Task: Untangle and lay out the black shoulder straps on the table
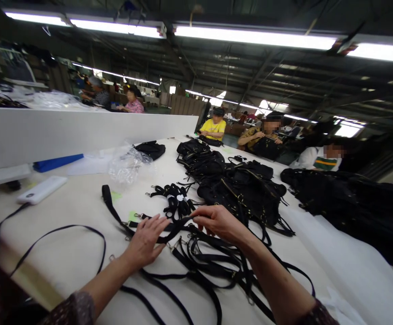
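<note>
My left hand [145, 241] lies flat with fingers spread on a black strap [169, 231] that crosses the white table [71, 253]. My right hand [217, 222] pinches the same strap a little to the right, fingers closed on it. Beneath and in front of both hands lies a tangled heap of black straps with metal clips [210, 266]. A tied bundle of short straps [176, 201] sits just beyond my hands.
Black bags [244, 189] are piled behind the straps, more black fabric [355, 207] at the right. A crumpled clear plastic bag [127, 164], a white power bank [42, 189] with a black cable and a blue item [57, 162] lie left. Other people sit farther along.
</note>
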Demonstrator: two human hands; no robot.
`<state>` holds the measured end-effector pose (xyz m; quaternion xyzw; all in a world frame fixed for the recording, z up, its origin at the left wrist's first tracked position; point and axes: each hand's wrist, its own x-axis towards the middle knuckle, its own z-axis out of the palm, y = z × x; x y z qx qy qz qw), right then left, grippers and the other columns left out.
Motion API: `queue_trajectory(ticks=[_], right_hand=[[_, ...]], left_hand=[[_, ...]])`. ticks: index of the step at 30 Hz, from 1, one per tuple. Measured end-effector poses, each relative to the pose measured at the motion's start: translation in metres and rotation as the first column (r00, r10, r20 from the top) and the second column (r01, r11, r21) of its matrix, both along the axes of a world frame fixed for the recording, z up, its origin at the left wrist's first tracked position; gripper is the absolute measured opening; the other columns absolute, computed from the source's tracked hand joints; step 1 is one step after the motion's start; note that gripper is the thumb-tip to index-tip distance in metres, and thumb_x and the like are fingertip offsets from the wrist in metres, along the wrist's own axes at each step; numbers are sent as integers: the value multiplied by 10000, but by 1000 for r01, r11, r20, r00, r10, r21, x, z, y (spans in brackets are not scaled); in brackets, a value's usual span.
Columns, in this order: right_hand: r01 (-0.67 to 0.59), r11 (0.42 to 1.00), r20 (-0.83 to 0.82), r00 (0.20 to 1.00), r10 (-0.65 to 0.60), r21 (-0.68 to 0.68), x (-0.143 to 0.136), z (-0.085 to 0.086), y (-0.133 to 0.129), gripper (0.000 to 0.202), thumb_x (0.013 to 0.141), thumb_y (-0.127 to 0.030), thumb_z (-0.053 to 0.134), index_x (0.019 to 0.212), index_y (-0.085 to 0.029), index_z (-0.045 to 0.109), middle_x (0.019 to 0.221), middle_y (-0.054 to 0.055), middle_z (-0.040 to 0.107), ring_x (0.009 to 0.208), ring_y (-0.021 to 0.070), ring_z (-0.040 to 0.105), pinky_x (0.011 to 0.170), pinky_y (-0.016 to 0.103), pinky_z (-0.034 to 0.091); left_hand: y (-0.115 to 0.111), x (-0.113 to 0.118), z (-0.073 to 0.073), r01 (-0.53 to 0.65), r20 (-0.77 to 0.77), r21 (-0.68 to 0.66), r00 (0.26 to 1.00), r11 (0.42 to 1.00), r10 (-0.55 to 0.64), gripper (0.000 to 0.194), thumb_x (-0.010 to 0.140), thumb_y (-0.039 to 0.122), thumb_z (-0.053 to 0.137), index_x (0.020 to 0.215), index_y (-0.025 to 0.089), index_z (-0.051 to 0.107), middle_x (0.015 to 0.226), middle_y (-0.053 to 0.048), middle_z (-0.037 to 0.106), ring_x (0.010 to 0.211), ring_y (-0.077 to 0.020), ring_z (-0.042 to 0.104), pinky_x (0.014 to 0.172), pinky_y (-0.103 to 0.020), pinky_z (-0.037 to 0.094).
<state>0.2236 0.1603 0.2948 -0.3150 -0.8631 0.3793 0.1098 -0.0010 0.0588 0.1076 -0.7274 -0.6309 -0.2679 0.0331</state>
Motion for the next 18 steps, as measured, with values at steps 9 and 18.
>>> queue_trajectory(ticks=[9, 18], right_hand=[[261, 962, 9, 965, -263, 76, 93, 33, 20, 299, 821, -457, 593, 917, -209, 728, 616, -9, 633, 475, 84, 471, 426, 208, 356], [483, 826, -68, 871, -486, 289, 197, 4, 60, 302, 782, -398, 587, 988, -253, 754, 724, 12, 723, 637, 154, 598, 629, 304, 499]], left_hand=[[-5, -33, 4, 112, -77, -122, 990, 986, -121, 361, 857, 59, 500, 1153, 251, 575, 1067, -25, 627, 1109, -228, 550, 1191, -574, 159], [-2, -142, 54, -21, -5, -270, 1000, 963, 21, 351, 961, 423, 406, 919, 176, 652, 894, -4, 663, 870, -182, 596, 838, -273, 426]])
